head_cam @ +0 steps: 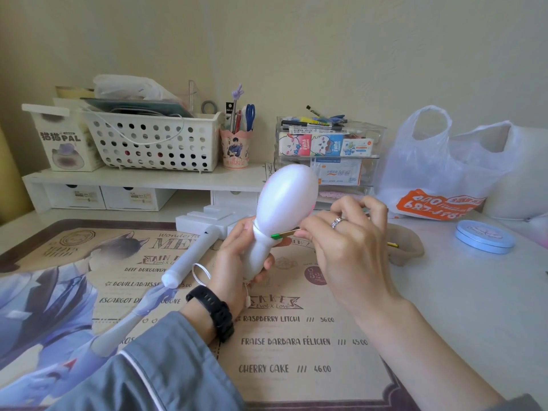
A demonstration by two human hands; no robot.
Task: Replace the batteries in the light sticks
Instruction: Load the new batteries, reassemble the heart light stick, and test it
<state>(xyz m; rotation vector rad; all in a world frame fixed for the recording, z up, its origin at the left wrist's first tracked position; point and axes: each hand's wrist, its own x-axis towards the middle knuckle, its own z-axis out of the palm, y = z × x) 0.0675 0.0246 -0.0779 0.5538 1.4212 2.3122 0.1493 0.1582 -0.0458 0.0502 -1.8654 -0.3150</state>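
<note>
1. far left on the shelf [148, 178], a white cardboard box [63, 140] printed "pal" stands with its lid on; what is inside cannot be seen.
2. beside it, a white perforated basket [154, 140] holds flat dark items, a white cable looping over its front, and a crumpled clear bag on top.
3. a second light stick [189, 256] lies on the printed mat [296, 351] on the counter [444, 292], its handle end towards me.
4. a pink pen cup [235, 149] holds pens and blue-handled scissors.
5. the left hand [237, 259], with a black watch at the wrist, has its fingers wrapped round the handle of the light stick [281, 203], held upright above the mat, its bulb leaning slightly right.
6. the right hand [350, 247] pinches a slim gold battery [284, 234] in curled fingers, the battery's green end touching the stick's neck.
7. behind, clear stacked drawers [329, 152] hold colourful packets, with pens piled on top.
8. a white plastic bag [444, 170] stands slumped open; its contents are hidden.
9. a closed round blue tin [484, 235] sits on the counter, far right.
</note>
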